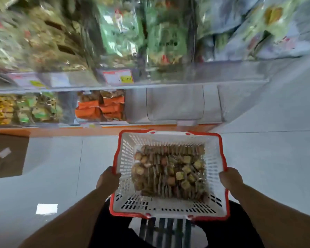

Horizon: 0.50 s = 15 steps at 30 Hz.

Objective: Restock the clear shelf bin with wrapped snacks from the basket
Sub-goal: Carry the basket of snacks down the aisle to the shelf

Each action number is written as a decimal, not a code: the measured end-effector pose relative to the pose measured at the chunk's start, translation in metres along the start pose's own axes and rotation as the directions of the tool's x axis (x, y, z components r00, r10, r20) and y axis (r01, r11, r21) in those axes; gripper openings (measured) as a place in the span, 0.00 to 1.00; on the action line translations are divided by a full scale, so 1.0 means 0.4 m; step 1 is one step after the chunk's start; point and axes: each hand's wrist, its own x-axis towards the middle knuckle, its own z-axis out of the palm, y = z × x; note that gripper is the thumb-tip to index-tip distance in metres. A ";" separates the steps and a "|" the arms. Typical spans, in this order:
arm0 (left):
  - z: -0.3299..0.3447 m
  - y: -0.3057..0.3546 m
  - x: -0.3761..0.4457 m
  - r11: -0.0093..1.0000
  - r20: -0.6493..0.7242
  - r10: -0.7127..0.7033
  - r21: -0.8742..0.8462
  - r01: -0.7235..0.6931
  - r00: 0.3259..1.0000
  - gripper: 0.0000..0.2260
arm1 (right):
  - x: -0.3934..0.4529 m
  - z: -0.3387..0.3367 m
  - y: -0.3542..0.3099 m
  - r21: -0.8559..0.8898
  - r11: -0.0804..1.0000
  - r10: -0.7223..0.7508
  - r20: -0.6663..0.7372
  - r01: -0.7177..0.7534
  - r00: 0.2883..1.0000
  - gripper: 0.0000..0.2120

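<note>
Red plastic trims the rim of the white basket point(215, 169) that a person carries with both hands, seen from a head camera looking down. The left hand point(108, 179) grips the basket's left rim, fingers curled round the red edge. The right hand point(231, 181) grips the right rim the same way. Both forearms reach in from the bottom of the view.

Inside the basket lies a heap of small wrapped snacks point(169, 171), brown, tan and reddish, covering most of its floor. It looks like a full load, with none visibly taken out.

Beyond the basket's far rim is pale tiled floor point(61, 167), then the foot of a store shelf edged in orange. On the lowest shelf, straight ahead of the basket, stands the clear shelf bin point(175, 104). It looks empty; the view is blurred, so small items at its bottom cannot be ruled out. To its left along the same shelf sit orange packets point(100, 108), then green and yellow ones. The shelf above holds large green and clear bags point(122, 33), with a price label point(118, 77) on its front edge. A brown cardboard box point(7, 154) rests on the floor at the far left.

By my reading, restocking has not begun: the basket is only being brought to the bin, and all the snacks remain to be moved.
</note>
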 end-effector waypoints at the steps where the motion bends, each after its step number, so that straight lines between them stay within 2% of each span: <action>1: 0.033 -0.016 0.043 1.000 0.000 0.000 0.009 0.000 1.000 0.06 | 0.041 0.038 0.008 -0.007 1.000 0.005 -0.003 -0.005 1.000 0.11; 5: 0.174 -0.077 0.215 1.000 -0.030 -0.002 0.027 0.003 1.000 0.06 | 0.216 0.186 0.024 -0.009 1.000 0.000 -0.006 0.000 1.000 0.12; 10: 0.328 -0.105 0.373 1.000 -0.065 -0.026 0.004 0.027 0.998 0.11 | 0.404 0.307 0.014 -0.008 1.000 -0.022 0.048 0.022 0.999 0.16; 15: 0.394 -0.112 0.485 0.998 -0.115 -0.019 -0.057 0.012 0.993 0.13 | 0.515 0.390 0.005 -0.038 0.996 -0.082 -0.013 0.081 0.997 0.12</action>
